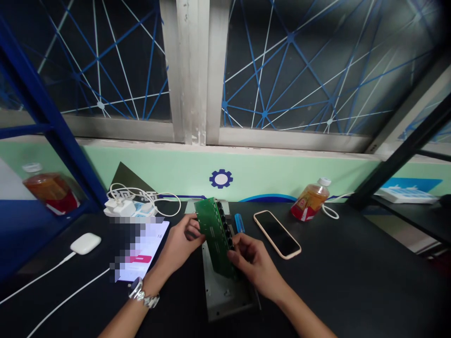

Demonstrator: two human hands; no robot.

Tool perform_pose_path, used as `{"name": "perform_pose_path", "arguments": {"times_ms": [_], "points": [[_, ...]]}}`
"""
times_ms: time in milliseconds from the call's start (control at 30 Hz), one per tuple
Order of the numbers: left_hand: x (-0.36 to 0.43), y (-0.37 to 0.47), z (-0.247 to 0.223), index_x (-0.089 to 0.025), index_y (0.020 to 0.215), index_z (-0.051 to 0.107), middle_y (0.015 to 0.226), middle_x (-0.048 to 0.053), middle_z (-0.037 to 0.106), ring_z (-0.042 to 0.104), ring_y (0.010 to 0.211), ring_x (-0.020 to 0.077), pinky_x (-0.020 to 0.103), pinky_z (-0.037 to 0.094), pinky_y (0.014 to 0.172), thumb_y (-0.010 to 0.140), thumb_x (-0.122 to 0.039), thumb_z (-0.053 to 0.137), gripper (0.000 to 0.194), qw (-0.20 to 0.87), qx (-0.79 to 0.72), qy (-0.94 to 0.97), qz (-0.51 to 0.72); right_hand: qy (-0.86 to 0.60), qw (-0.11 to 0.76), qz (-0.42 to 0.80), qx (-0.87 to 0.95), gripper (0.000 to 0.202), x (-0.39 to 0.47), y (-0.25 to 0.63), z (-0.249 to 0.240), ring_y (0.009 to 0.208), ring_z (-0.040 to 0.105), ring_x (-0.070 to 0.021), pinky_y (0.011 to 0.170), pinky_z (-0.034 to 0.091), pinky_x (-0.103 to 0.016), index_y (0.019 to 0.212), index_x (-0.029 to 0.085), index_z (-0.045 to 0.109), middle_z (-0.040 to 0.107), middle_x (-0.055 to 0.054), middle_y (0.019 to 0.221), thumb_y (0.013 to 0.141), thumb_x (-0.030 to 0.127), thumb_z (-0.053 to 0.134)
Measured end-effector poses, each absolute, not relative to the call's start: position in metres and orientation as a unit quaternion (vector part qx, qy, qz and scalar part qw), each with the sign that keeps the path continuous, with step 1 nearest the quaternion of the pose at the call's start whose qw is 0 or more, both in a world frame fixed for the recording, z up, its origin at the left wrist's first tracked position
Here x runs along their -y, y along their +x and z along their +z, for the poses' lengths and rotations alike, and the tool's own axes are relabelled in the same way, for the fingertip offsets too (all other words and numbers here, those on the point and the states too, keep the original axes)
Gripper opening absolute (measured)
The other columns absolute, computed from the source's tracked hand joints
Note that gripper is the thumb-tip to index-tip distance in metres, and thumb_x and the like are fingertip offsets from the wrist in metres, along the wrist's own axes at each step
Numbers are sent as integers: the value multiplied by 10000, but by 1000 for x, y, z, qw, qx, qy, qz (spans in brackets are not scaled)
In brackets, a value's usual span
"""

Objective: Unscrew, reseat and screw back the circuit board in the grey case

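A green circuit board [213, 237] with a row of black ports along its right edge is held tilted up between my hands. My left hand [183, 241] grips its left edge, fingers curled behind it. On the right edge, by the black ports, my right hand [252, 263] pinches the board between thumb and fingers. Beneath the board lies a grey metal plate or casing [225, 300] with small holes, partly hidden by it. Just behind my right hand is a blue object [239, 223], perhaps a tool handle, its far end out of sight.
A phone in a pale case [277, 234] lies to the right, near a drink bottle [310, 199]. To the left are a lit screen [141, 258], a white earbud case [85, 243] on a cable, and a power strip with chargers [130, 206]. Shelf posts flank the desk.
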State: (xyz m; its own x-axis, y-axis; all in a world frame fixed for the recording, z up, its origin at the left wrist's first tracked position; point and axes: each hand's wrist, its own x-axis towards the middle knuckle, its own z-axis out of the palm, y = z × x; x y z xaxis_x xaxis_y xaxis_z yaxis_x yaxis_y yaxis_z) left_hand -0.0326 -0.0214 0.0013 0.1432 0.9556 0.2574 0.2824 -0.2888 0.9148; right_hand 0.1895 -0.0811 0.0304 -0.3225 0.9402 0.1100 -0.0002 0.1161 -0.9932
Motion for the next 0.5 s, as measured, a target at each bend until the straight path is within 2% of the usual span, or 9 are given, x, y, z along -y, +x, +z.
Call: {"name": "perform_pose_path", "arguments": {"times_ms": [67, 100, 167, 267, 433, 500], "points": [[22, -33, 6, -160, 931, 579, 742, -8, 609, 615, 674, 143, 255, 500, 605, 795, -250, 687, 196, 423, -454, 648, 441, -407, 440, 520, 608, 300, 77, 193, 30, 570, 263, -85, 522, 213, -238, 846, 168, 520, 331, 72, 626, 888, 438, 645], [23, -34, 9, -162, 838, 559, 683, -22, 585, 605, 635, 137, 243, 492, 566, 805, -266, 679, 162, 448, -450, 642, 430, -415, 441, 513, 608, 309, 75, 195, 31, 565, 253, -85, 515, 204, -240, 827, 169, 516, 317, 72, 624, 901, 450, 622], [26, -36, 17, -170, 758, 516, 611, -39, 558, 583, 555, 129, 224, 470, 485, 819, -301, 671, 212, 492, -443, 631, 404, -428, 437, 502, 611, 346, 71, 198, 32, 556, 231, -83, 501, 180, -244, 774, 170, 498, 289, 71, 618, 925, 472, 574], [27, -42, 28, -169, 801, 523, 619, -26, 597, 596, 523, 137, 223, 467, 434, 820, -334, 691, 237, 540, -419, 625, 377, -442, 418, 490, 624, 378, 67, 203, 37, 547, 219, -81, 487, 167, -244, 762, 159, 516, 278, 69, 606, 945, 490, 525], [30, -51, 42, -143, 938, 563, 795, 79, 694, 674, 667, 193, 244, 514, 467, 899, -389, 614, 254, 595, -386, 597, 375, -460, 389, 496, 625, 381, 65, 205, 40, 480, 182, -66, 442, 129, -236, 885, 134, 578, 246, 99, 542, 942, 506, 519], [31, -53, 44, -132, 976, 570, 838, 102, 699, 677, 682, 193, 245, 519, 481, 917, -392, 591, 267, 613, -384, 572, 386, -455, 381, 510, 623, 387, 65, 205, 39, 435, 215, -57, 423, 143, -225, 926, 128, 583, 293, 108, 498, 945, 508, 512]]}}
